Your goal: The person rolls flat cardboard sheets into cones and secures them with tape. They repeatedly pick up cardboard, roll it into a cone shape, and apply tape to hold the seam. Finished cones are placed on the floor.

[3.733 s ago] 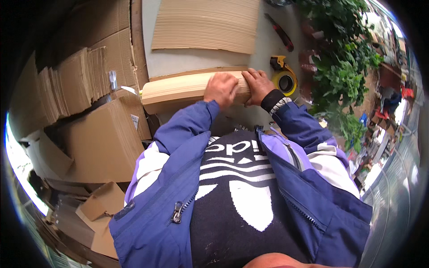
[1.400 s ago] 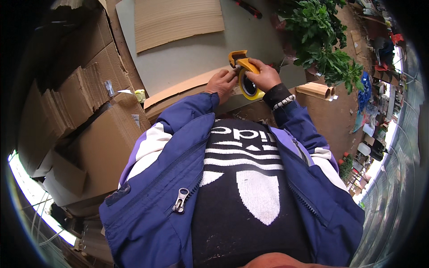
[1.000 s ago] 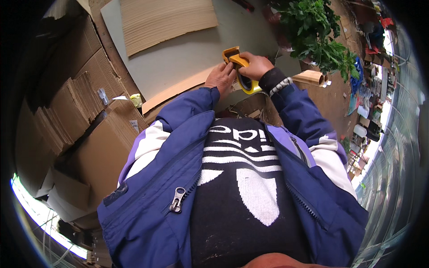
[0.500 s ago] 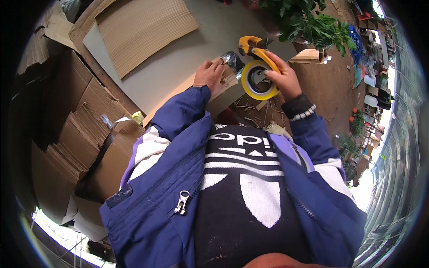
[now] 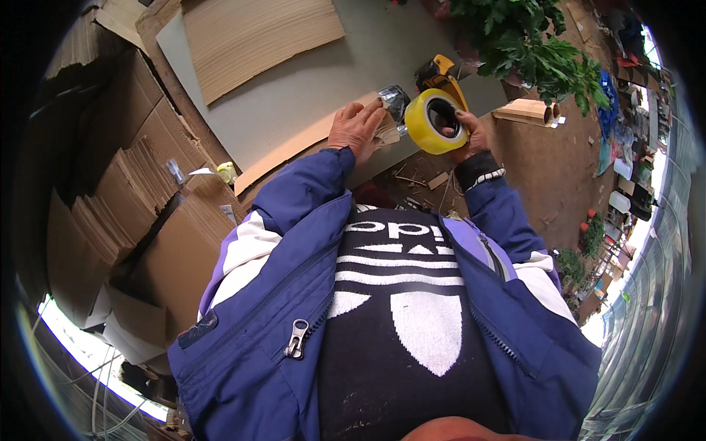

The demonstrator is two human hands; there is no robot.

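My left hand (image 5: 357, 131) presses over the end of a long folded piece of cardboard (image 5: 287, 158), its fingers bent over the top flap and the thumb mostly hidden. A crumpled, shiny dark plastic wrap (image 5: 395, 101) sticks out at that end, just past my fingertips. In my right hand (image 5: 474, 140) is a yellow and black tape dispenser (image 5: 444, 70) with a wide roll of clear yellowish tape (image 5: 424, 125). My fingers reach into the roll's core. The dispenser's head is raised beside the wrap; whether tape joins them I cannot tell.
The cardboard lies along the near edge of a grey tabletop (image 5: 257, 110). A stack of flat cardboard sheets (image 5: 265, 44) sits farther back. Folded boxes (image 5: 140, 191) crowd the left side. Leafy green stems (image 5: 537, 51) hang at the far right, near an open-ended cardboard sleeve (image 5: 526, 112).
The tape dispenser has turned in my right hand, so the roll's broad outer face shows. My left hand has shifted slightly and flattened over the cardboard. The whole view has tilted a little.
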